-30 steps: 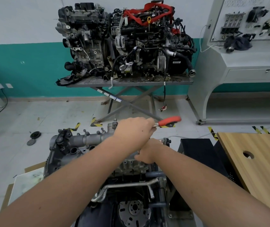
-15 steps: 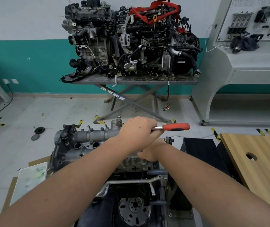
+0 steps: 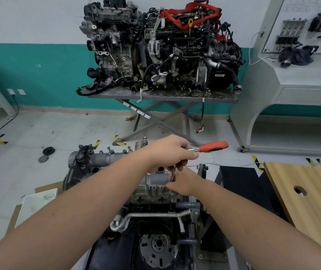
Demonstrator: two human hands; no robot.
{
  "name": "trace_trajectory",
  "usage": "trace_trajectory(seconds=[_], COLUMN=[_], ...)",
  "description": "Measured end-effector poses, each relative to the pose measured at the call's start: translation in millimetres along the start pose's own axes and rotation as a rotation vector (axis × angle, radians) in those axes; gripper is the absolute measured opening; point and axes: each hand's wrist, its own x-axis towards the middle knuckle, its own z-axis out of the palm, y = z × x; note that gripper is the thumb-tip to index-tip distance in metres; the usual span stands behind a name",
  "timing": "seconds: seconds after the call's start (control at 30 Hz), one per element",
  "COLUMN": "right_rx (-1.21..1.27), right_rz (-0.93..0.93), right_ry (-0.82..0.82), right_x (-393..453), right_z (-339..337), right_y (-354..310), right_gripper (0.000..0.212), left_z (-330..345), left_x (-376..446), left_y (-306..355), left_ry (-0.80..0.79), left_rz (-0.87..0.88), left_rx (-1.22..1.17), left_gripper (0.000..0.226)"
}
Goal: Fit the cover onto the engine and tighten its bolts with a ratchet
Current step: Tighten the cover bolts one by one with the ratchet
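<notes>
Ratchet (image 3: 208, 147): chrome shank, red grip; left hand (image 3: 170, 152) curls round head. Right hand (image 3: 185, 182) on ribbed grey cover (image 3: 155, 182), fingers hidden.

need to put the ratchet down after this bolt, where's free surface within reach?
Best bet: the wooden table at the right, bare around its round hole. The black box between it and the engine also shows a bare top. The engine top is crowded: both hands, left hand and right hand, bolts and ports. The paper sheet on the floor is lower.
</notes>
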Motion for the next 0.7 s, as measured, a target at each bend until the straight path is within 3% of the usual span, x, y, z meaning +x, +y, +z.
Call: trace_trajectory(seconds=[0.23, 0.37, 0.7], right_rx=[0.192, 0.202, 0.203], right_rz=[0.118, 0.106, 0.080], right_ry=[0.079, 0.079, 0.052], right_x=[-3.7, -3.4, -2.4], right_z=[11.8, 10.9, 4.1], right_y=[-2.4, -1.0, -1.4], right_gripper=[0.017, 0.007, 0.013], left_z=[-0.6, -0.4, -5.5], left_x=[-0.7, -1.7, 2.0], left_y=[7.3, 7.2, 3.7], left_ry=[-0.054, -0.069, -0.097], left_rz=[-0.081, -0.087, -0.072], left_rx=[-0.140, -0.139, -0.185], left_gripper=[0.024, 0.022, 0.018])
